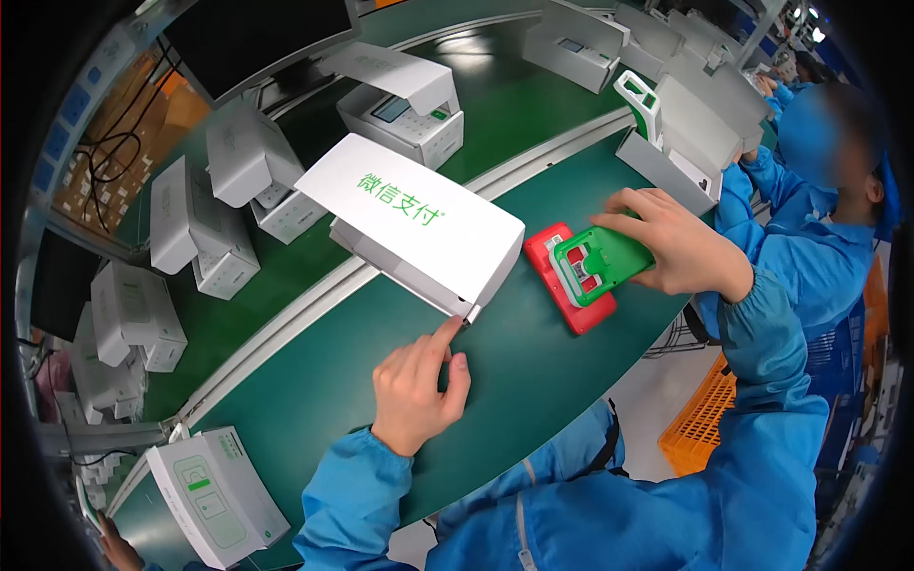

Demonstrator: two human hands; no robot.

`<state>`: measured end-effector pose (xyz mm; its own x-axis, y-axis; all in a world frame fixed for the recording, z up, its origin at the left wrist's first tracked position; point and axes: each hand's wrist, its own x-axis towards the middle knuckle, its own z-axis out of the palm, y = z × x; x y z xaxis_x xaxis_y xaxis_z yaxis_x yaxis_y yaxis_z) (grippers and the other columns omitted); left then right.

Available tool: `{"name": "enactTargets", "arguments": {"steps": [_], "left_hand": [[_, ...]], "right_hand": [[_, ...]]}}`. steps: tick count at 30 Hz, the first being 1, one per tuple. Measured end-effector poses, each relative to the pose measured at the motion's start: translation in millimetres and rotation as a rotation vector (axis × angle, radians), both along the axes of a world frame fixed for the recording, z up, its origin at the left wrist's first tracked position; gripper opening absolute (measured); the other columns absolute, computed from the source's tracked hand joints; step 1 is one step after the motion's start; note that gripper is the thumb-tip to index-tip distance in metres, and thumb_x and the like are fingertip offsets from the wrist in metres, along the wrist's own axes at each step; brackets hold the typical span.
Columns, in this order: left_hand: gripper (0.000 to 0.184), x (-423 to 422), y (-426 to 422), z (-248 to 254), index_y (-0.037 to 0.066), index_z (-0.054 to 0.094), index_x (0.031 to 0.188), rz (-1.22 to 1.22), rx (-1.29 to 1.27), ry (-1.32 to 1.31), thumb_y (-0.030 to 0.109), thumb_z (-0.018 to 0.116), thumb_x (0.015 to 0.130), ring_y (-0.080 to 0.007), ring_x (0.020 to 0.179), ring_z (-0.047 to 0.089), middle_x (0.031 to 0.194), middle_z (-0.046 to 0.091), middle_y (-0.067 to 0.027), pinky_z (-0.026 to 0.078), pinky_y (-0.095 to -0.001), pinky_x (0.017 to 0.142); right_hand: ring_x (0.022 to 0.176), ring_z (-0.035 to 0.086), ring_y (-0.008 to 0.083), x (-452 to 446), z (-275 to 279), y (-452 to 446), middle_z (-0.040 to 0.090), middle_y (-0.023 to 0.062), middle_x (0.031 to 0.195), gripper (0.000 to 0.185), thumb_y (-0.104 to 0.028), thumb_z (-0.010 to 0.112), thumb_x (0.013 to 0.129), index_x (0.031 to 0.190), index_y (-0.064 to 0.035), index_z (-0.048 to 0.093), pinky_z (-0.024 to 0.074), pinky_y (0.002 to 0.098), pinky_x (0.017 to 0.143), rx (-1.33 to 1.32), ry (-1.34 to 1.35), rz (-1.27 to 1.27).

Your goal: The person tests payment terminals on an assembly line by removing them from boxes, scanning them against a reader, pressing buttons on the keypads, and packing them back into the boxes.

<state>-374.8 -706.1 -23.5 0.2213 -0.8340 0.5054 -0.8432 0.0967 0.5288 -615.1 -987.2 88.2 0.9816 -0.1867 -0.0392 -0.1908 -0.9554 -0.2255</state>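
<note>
In the head view, your right hand (681, 238) grasps the green device (624, 252) over the red block (595, 316), both right of the lettered white box (414, 228) on the bench (514, 381); a steady, square grip should avoid scraping, though whether device and block touch is unclear. Your left hand (417, 385) is unclenched and grips nothing, its index finger at that box's near corner, where light pressure avoids nudging it. Beyond the box sit more part-open boxes (405, 122), to its right an open carton (719, 105) limits elbow room, and its lid hides the interior.
</note>
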Motion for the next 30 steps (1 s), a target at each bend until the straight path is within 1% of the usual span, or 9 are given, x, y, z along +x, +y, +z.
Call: {"name": "enactTargets", "arguments": {"steps": [11, 14, 17, 20, 26, 30], "left_hand": [[0.038, 2, -8, -3, 0.000, 0.067, 0.126, -0.038, -0.005, 0.057, 0.001, 0.067, 0.088, -0.0156, 0.051, 0.055, 0.073, 0.066, -0.0036, 0.045, -0.0301, 0.052], [0.039, 1, -9, -4, 0.000, 0.066, 0.126, -0.041, -0.009, 0.058, 0.000, 0.067, 0.088, -0.0158, 0.051, 0.056, 0.072, 0.067, -0.0040, 0.046, -0.0303, 0.052], [0.039, 1, -9, -6, -0.001, 0.066, 0.126, -0.046, -0.005, 0.076, -0.002, 0.067, 0.088, -0.0163, 0.051, 0.057, 0.072, 0.067, -0.0044, 0.047, -0.0304, 0.052], [0.039, -2, -14, -6, -0.001, 0.066, 0.126, -0.045, -0.013, 0.099, -0.003, 0.066, 0.087, -0.0166, 0.051, 0.059, 0.072, 0.067, -0.0046, 0.048, -0.0302, 0.052], [0.038, -5, -22, -3, 0.000, 0.066, 0.125, -0.053, -0.003, 0.134, -0.004, 0.066, 0.087, -0.0167, 0.052, 0.060, 0.071, 0.067, -0.0045, 0.049, -0.0300, 0.052], [0.038, -4, -22, -3, 0.000, 0.066, 0.125, -0.053, 0.032, 0.136, -0.005, 0.065, 0.087, -0.0168, 0.052, 0.061, 0.072, 0.067, -0.0051, 0.049, -0.0304, 0.052]], "right_hand": [[0.114, 0.060, 0.0337, 0, 0, -7, 0.058, 0.0135, 0.121, 0.069, -0.007, 0.082, 0.066, 0.133, -0.0031, 0.063, 0.0454, 0.0443, 0.105, -0.011, 0.039, -0.004], [0.114, 0.059, 0.0347, -3, 0, -6, 0.058, 0.0132, 0.120, 0.069, -0.006, 0.081, 0.067, 0.133, -0.0033, 0.063, 0.0440, 0.0456, 0.108, -0.005, 0.042, -0.020], [0.116, 0.058, 0.0359, -3, -1, -10, 0.058, 0.0132, 0.121, 0.068, -0.004, 0.081, 0.067, 0.133, -0.0041, 0.063, 0.0414, 0.0479, 0.111, -0.065, 0.020, 0.032], [0.117, 0.057, 0.0368, -6, -2, -13, 0.057, 0.0136, 0.122, 0.069, -0.003, 0.081, 0.067, 0.134, -0.0049, 0.063, 0.0382, 0.0499, 0.114, -0.085, 0.000, 0.028], [0.118, 0.056, 0.0361, -5, 4, -21, 0.057, 0.0141, 0.123, 0.072, -0.003, 0.082, 0.066, 0.135, -0.0049, 0.062, 0.0355, 0.0488, 0.116, -0.011, 0.030, 0.033], [0.117, 0.056, 0.0356, -5, 6, -24, 0.057, 0.0140, 0.122, 0.071, -0.003, 0.082, 0.066, 0.134, -0.0042, 0.062, 0.0359, 0.0473, 0.115, 0.033, 0.037, 0.034]]}}
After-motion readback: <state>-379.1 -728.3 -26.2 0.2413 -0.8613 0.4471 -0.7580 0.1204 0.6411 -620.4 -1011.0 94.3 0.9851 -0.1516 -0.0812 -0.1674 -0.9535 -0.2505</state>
